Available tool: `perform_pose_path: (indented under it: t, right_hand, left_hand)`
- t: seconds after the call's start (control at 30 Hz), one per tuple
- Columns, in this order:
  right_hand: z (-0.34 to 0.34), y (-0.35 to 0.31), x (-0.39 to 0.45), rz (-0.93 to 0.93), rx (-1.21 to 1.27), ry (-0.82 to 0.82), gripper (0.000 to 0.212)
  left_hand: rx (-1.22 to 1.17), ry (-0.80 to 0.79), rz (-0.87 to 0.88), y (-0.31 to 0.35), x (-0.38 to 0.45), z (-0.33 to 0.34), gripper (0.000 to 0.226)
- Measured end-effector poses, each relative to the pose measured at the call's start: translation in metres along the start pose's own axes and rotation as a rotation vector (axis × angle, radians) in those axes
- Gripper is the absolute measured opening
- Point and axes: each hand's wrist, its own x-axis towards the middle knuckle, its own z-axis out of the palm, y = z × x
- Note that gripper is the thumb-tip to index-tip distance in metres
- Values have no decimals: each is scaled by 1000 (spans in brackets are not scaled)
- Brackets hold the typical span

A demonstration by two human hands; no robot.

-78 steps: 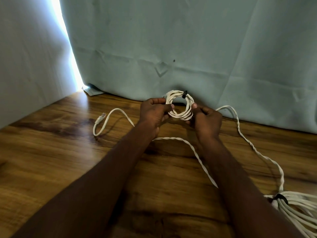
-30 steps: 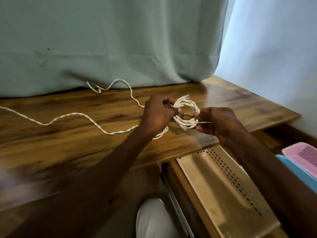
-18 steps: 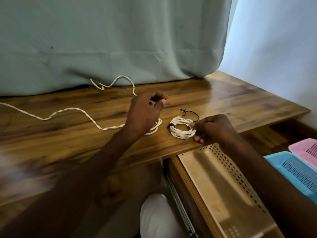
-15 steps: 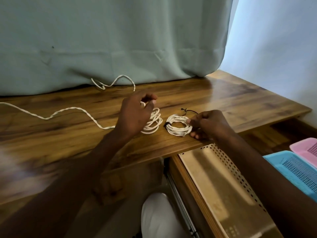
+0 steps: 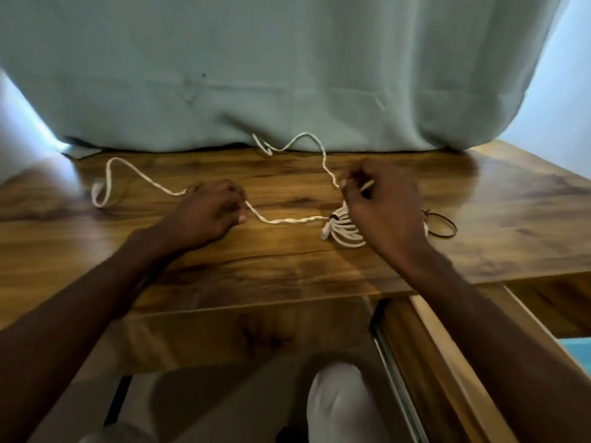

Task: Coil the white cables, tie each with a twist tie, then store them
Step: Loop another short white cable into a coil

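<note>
I see a knee (image 5: 335, 398) down low, then the wooden table (image 5: 256, 270). The left hand (image 5: 208, 215) pinches the loose white cable (image 5: 287, 220). The right hand (image 5: 383, 206) pinches the cable too, over a tied coil (image 5: 343, 233) on the table. A black tie (image 5: 443, 227) lies beside it. Behind hangs a green curtain (image 5: 287, 65).

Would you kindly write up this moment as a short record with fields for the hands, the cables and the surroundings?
left hand: rests on the wooden table, fingers curled on the loose white cable
right hand: pinches the same cable near its far run, above the coil
coiled cable: lies on the table, partly under the right hand, dark tie at its left end
black twist tie: loose loop right of the coil
backdrop: pale green curtain
below table edge: open drawer
</note>
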Motion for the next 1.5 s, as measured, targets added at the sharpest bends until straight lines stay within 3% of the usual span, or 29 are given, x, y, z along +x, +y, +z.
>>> perform_pose_path:
  t: [0.1,0.2,0.27,0.37,0.43,0.53,0.67,0.73,0.8,0.83,0.9,0.97,1.03,1.17,1.2,1.27,1.33,1.4,1.5]
  right_hand:
    - [59,-36,10,-54,104,-154,15]
    - [119,-58,28,-81,28,-273,22]
    - [164,-71,44,-115,-38,-360,33]
    - [221,-88,62,-122,-127,-485,49]
    - [253,-98,68,-133,-92,-504,44]
    - [282,-101,75,-169,63,-387,37]
    - [269,-84,101,-138,399,-70,36]
    - [257,-71,108,-114,426,88,36]
    - [253,-59,112,-78,344,123,40]
    - [255,-57,112,-73,228,68,44]
    - [258,-69,107,-89,-26,-208,58]
    - [259,-89,102,-153,-127,-466,73]
    - [249,-108,99,-144,97,-670,83]
    - [235,-119,112,58,851,-1328,83]
    - [234,-122,115,122,969,-1385,85]
    - [239,-137,115,226,943,-1259,78]
    - [248,-152,111,249,807,-1053,48]
    - [257,-157,108,275,822,-1007,27]
    - [261,-157,105,352,979,-963,12]
  left_hand:
    - [-14,137,-25,-16,8,1,12]
    - [165,251,-106,-34,17,3,40]
    - [245,299,-228,-49,21,1,45]
    - [269,298,-472,-65,25,-2,23]
    - [225,392,-533,-74,25,-6,15]
    - [211,574,-549,-93,23,-6,11]
    - [335,749,-635,-123,15,-15,8]
    - [397,823,-641,-131,11,-22,8]
    - [327,885,-721,-133,12,-28,13]
    - [231,924,-794,-133,15,-31,16]
    - [30,974,-934,-134,24,-35,21]
    - [-15,969,-961,-132,30,-37,25]
    - [69,901,-952,-125,29,-38,22]
    - [181,804,-926,-124,21,-41,15]
    - [184,801,-906,-124,20,-41,14]
    - [176,791,-854,-124,21,-41,15]
    - [148,778,-815,-124,21,-41,18]
    - [99,770,-781,-125,21,-42,23]
    - [110,793,-703,-132,24,-39,26]
